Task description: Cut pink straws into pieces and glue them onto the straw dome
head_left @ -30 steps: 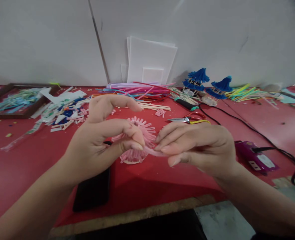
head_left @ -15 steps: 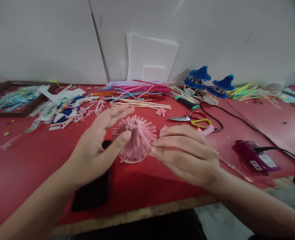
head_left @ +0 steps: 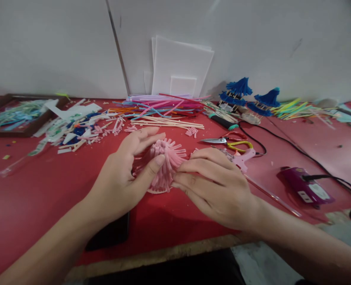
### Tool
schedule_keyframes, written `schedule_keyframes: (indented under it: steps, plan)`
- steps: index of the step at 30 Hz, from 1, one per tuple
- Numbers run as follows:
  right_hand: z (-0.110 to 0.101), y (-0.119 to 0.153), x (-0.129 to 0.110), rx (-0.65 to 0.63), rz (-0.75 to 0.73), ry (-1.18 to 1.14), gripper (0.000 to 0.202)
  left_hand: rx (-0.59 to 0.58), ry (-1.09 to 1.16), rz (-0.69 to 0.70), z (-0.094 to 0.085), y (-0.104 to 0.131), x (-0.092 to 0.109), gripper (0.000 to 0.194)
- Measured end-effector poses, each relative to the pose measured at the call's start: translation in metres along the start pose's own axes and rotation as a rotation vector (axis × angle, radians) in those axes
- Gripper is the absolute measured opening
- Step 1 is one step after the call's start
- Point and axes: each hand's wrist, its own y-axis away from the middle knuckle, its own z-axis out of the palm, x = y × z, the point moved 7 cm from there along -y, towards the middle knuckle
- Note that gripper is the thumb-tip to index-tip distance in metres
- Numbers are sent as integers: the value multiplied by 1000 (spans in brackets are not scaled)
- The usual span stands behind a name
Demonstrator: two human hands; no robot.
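Observation:
A cone-shaped pink piece (head_left: 163, 166) made of many short pink strips stands on the red table, its strips fanning out around a pale round base. Wrapped around its left side is my left hand (head_left: 128, 170), with the thumb on the front and the fingers behind. My right hand (head_left: 214, 178) is at the piece's lower right side, its fingertips pinched together on the pink strips. What lies between those fingertips is hidden. Small pink cut pieces (head_left: 191, 131) lie behind the cone.
Scissors (head_left: 237, 145), a pink glue gun (head_left: 244, 160) and a purple power box (head_left: 306, 186) with cords lie right. A black phone (head_left: 110, 233) is under my left wrist. Colored strips (head_left: 163, 105), scraps (head_left: 80, 128) and blue models (head_left: 237, 93) line the back.
My left hand has moved right and closed in around the cone's side. My right hand has shifted slightly left, its fingertips further over the lower strips.

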Motion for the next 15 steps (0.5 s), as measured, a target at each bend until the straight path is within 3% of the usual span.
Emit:
schedule_keyframes:
  steps: [15]
  plan:
    - [8,-1,0,-42,65,-5,20,33,6,-44,2,-1,0,43]
